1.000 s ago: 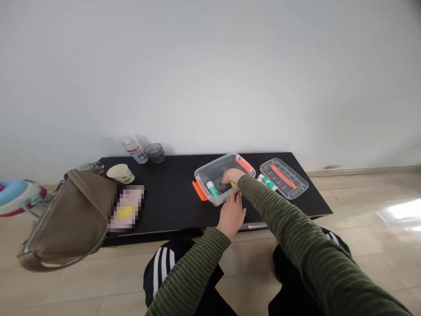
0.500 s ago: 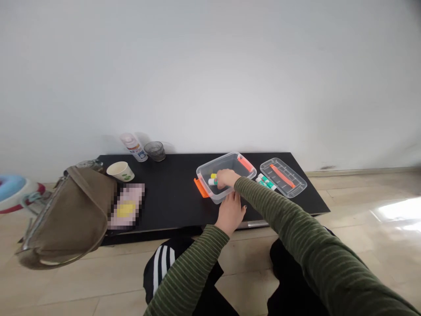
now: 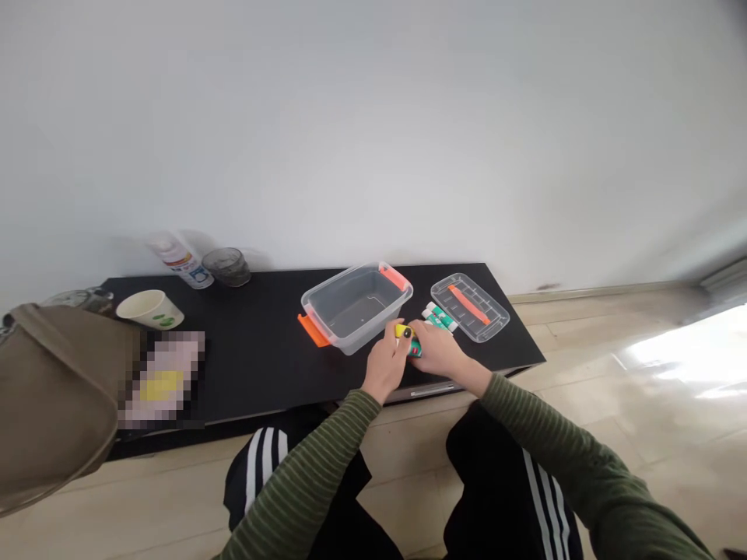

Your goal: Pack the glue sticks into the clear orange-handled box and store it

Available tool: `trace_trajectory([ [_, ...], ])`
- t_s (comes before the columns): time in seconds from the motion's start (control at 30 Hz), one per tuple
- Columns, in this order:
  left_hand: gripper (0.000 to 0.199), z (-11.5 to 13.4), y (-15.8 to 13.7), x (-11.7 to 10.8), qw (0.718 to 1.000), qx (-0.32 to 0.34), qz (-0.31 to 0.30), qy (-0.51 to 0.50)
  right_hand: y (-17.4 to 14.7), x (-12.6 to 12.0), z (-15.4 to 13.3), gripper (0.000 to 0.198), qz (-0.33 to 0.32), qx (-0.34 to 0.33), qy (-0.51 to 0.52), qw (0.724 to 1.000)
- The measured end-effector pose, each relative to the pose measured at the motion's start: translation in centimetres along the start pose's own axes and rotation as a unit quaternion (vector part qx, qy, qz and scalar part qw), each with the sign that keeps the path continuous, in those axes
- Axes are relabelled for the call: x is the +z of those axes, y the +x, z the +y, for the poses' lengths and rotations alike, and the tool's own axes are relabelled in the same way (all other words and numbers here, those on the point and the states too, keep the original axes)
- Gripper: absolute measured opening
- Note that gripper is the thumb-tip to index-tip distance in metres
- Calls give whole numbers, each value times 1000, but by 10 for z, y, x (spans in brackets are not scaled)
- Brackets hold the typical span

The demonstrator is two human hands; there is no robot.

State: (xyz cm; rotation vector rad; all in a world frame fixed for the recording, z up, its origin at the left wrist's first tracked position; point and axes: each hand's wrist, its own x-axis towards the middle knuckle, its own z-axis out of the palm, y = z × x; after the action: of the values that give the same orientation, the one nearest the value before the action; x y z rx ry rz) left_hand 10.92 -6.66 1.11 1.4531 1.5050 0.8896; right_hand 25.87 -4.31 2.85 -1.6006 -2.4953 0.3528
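My left hand (image 3: pixel 385 364) and my right hand (image 3: pixel 437 351) meet over the front edge of the black table, both closed around glue sticks. Between the fingers show a green glue stick (image 3: pixel 415 348) and a yellow piece (image 3: pixel 400 330), partly hidden by the left thumb. Which hand bears more of the grip is unclear. Just beyond the right hand, a few green-and-white glue sticks (image 3: pixel 441 316) lie side by side on the table. Behind my left hand stands the clear plastic box (image 3: pixel 357 307), uncovered, with orange latches.
The box's clear lid (image 3: pixel 470 306), with an orange handle, lies flat at the right. On the left are a paper cup (image 3: pixel 150 309), a dark glass (image 3: pixel 226 268), a spray can (image 3: pixel 180 260), a blurred pink packet (image 3: pixel 166 377) and a brown bag (image 3: pixel 58 404). A wall rises behind the black table (image 3: pixel 262 342).
My right hand has come out of the box towards me with the yellow and green sticks. My left hand has left the box's front rim and joined it. The view has shifted right.
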Motion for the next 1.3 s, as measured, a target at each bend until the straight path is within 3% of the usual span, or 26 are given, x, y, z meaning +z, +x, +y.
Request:
trace_trajectory([
  [0.13,28,2,5,14,977,29,9,211,-8,16,12,35,9,27,-9,1000],
  [0.2,29,1,12,15,971,14,22,236,-6,13,26,35,15,46,-11,999],
  [0.3,36,0,19,12,970,-14,61,234,-1,3,62,38,54,131,-16,990],
  [0.43,34,-4,19,18,940,-3,-8,341,9,-2,103,46,71,244,28,967],
  [0.57,34,-13,28,38,887,34,-35,458,20,7,107,47,36,265,41,963],
  [0.7,32,-26,42,48,863,19,-15,504,33,18,97,44,40,268,19,962],
  [0.83,35,-32,47,50,884,19,11,467,42,26,96,48,53,277,2,959],
  [0.97,53,-35,47,50,915,49,-1,402,46,33,99,57,56,259,-28,964],
  [1.07,62,-36,46,50,919,56,-23,389,45,38,102,66,43,251,-42,966],
  [1.3,59,-44,51,51,923,72,-5,377,39,47,106,91,8,239,-48,970],
])
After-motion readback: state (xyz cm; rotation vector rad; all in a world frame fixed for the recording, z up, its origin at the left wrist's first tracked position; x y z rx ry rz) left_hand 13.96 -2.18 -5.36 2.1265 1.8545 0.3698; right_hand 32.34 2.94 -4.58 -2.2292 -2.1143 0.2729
